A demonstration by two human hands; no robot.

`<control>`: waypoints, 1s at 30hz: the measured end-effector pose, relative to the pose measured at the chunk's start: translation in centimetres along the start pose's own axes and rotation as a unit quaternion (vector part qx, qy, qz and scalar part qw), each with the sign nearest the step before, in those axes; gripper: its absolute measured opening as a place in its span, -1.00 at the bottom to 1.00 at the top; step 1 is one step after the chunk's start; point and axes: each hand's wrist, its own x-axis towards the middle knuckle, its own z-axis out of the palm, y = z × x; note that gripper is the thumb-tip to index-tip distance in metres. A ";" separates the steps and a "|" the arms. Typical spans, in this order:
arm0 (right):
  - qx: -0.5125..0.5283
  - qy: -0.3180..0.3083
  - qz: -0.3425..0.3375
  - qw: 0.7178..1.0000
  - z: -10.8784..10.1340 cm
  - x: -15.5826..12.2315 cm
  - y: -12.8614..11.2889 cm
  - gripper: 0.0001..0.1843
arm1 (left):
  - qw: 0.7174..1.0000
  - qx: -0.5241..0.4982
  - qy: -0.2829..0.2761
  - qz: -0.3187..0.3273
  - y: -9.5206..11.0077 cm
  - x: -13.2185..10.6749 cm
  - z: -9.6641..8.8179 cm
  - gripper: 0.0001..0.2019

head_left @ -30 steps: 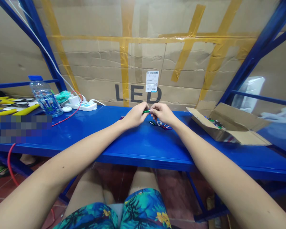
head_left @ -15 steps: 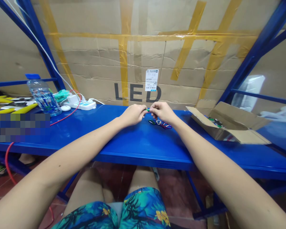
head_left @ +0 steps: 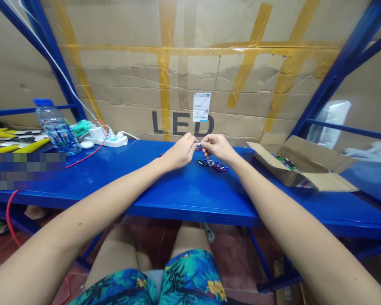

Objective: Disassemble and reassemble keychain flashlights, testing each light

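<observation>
Just above the blue table, my left hand (head_left: 184, 150) pinches one end of a small silvery carabiner (head_left: 198, 145), its fingers closed. Opposite it, my right hand (head_left: 216, 147) grips the other end between thumb and fingertips. The fingers cover most of this carabiner, and a bit of red shows just under it. A linked row of several carabiners (head_left: 213, 165), in black, green, blue, silver and red, lies on the table below my right hand. Behind my left wrist, a small dark item (head_left: 161, 155) peeks out, mostly hidden.
To the right stands an open cardboard box (head_left: 305, 165) with small coloured pieces inside. At left are a water bottle (head_left: 59, 129), a white power strip (head_left: 114, 140) and a red cable (head_left: 88, 156). A large cardboard sheet (head_left: 130, 89) rises behind the blue table (head_left: 190, 192).
The green piece seen between my fingertips no longer shows; a silvery part appears there now. My left hand has shifted slightly up and its grip has turned. A small dark item shows behind my left wrist.
</observation>
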 end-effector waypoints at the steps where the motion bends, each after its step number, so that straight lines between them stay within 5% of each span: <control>1: -0.001 0.007 -0.003 1.000 0.0 0.0 0.0 -0.74 | 1.000 0.005 -0.003 -0.009 0.0 0.1 0.1 -0.77; 8: -0.022 -0.003 0.016 1.000 0.1 -0.2 -0.3 -0.82 | 0.997 0.029 -0.053 -0.044 0.0 -0.1 -0.1 -0.80; 23: -0.013 -0.026 0.037 0.999 0.6 -0.6 -0.5 -0.76 | 0.997 0.073 -0.015 -0.010 0.0 -0.5 -0.1 -0.88; 30: -0.057 -0.028 -0.021 0.998 0.5 -0.1 -0.1 -0.79 | 0.999 -0.026 -0.001 -0.046 -0.3 -0.1 -0.4 -0.93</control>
